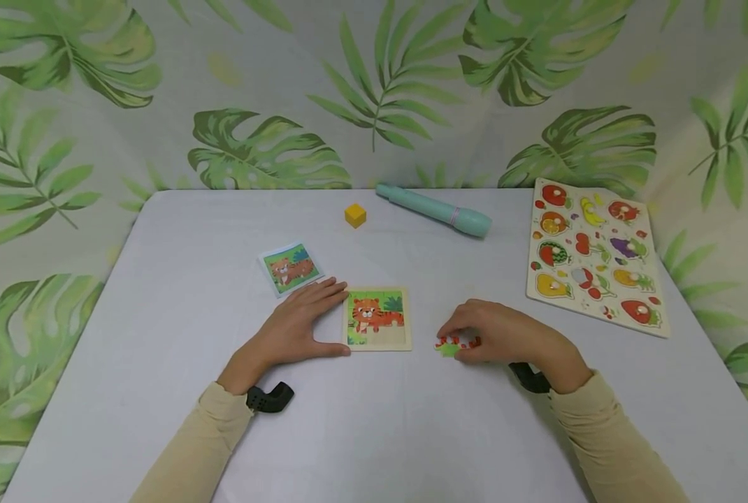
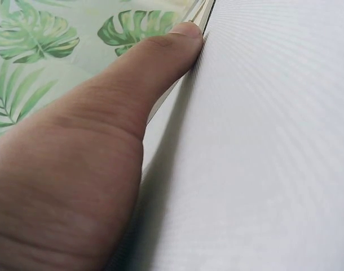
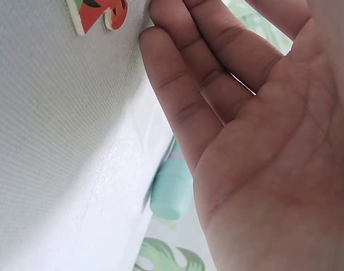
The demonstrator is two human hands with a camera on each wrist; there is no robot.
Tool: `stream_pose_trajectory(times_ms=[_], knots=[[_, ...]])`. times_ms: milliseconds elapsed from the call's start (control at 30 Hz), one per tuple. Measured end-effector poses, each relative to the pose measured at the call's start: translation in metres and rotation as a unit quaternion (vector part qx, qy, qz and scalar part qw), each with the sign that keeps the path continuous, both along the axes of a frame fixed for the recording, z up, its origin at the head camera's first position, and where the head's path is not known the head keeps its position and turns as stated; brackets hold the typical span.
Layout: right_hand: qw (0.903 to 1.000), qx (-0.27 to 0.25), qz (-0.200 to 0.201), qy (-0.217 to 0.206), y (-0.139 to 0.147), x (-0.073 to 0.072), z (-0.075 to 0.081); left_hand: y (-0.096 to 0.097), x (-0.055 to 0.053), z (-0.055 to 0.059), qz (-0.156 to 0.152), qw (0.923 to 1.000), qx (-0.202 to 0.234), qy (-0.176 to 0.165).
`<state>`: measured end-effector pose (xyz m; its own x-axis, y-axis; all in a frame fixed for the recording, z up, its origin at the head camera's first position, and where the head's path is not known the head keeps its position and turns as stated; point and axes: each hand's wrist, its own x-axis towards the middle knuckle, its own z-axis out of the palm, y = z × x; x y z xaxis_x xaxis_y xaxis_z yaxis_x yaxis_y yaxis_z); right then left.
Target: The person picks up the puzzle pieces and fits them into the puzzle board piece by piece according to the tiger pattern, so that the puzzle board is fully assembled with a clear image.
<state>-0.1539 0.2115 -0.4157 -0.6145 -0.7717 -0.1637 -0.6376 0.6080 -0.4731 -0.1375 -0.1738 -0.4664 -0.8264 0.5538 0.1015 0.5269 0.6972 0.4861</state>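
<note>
A square wooden tiger puzzle lies in the middle of the table, its picture filled except for a bare wood strip at the bottom. My left hand is spread along its left side, fingertips at the upper corner and thumb at the lower one. In the left wrist view the thumb lies against the board's edge. To the right of the board, my right hand curls over a red and green puzzle piece, pinching it between fingers and thumb. The right wrist view shows part of a puzzle piece beyond the fingertips.
A tiger picture card lies just beyond my left hand. Farther back are a yellow cube and a teal flashlight-shaped tube. At the right, a fruit peg puzzle board lies near a leaf-patterned curtain.
</note>
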Motion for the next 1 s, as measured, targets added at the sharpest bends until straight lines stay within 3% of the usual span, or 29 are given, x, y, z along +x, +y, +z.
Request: stream_pose_trajectory(times_ms=[600, 1000], knots=[[0.9997, -0.013, 0.009, 0.020, -0.009, 0.000, 0.009, 0.001, 0.000, 0.001, 0.001, 1.0000, 0.002, -0.002], [0.9998, -0.017, 0.008, 0.010, -0.024, -0.004, 0.022, 0.000, 0.001, 0.001, 0.001, 1.0000, 0.007, 0.000]])
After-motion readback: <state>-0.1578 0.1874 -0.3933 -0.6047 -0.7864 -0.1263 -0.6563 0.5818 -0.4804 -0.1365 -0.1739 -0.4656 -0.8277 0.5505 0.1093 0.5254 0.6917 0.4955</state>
